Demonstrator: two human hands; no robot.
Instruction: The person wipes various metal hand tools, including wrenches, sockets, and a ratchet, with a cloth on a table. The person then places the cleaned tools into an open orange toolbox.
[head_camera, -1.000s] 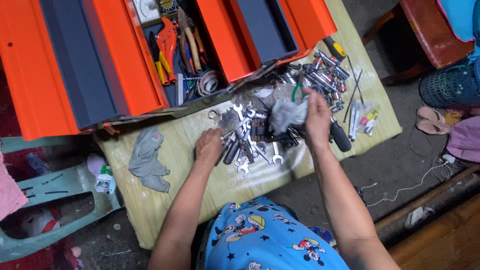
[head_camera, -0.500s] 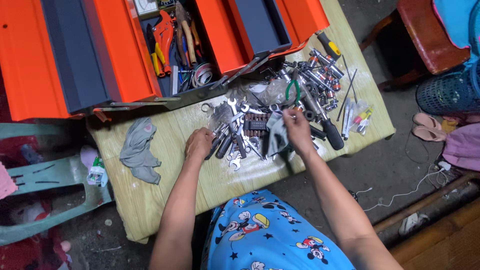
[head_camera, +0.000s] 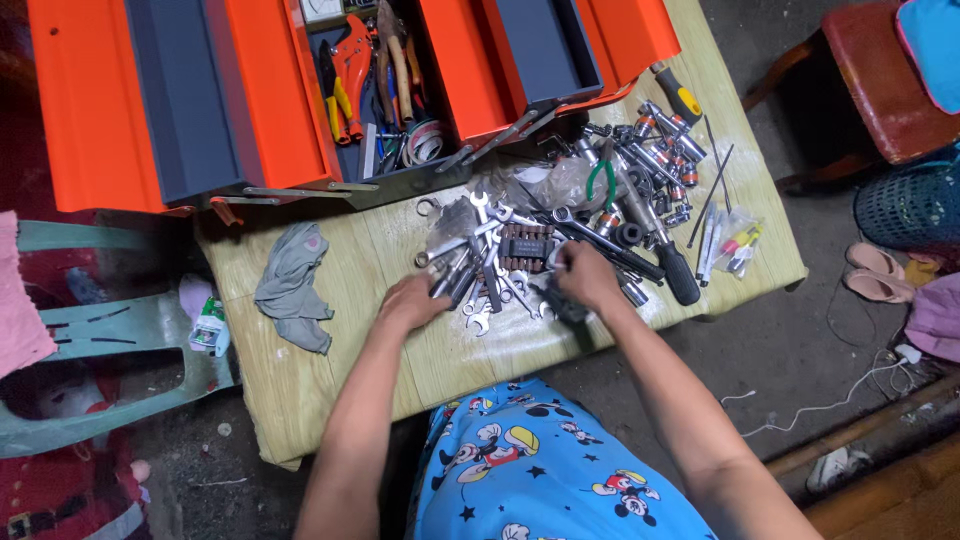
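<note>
My right hand (head_camera: 585, 275) is closed over a dark grey rag (head_camera: 562, 300), fingers curled and pressing it down at the near edge of the tool pile; the rag lies bunched on the surface just under and toward me from that grip. Best practice here, in my judgement: keep the cloth gathered in the palm so no loose corner snags the wrenches (head_camera: 490, 290) lying directly to the left of the grip.

My left hand (head_camera: 412, 302) rests knuckles-up at the left end of those wrenches, fingers bent onto the handles; whether it pinches one or only steadies them, I cannot tell. It should hold the pile flat while the right hand works.

Just beyond the right grip lies a small dark holder with a row of brown bits (head_camera: 524, 246). Beyond and to the right sits a black-handled driver (head_camera: 680, 280), then a heap of sockets (head_camera: 655, 150) and green-handled pliers (head_camera: 600, 180). Avoid sweeping the sockets; they look likely to roll.

Further to the right lies a clear packet of small tools (head_camera: 735, 240). Far to the left of both grips, a second grey cloth (head_camera: 292, 285) lies alone on the pale wooden surface (head_camera: 340, 370). At the far side stands the open orange toolbox (head_camera: 270, 90).
</note>
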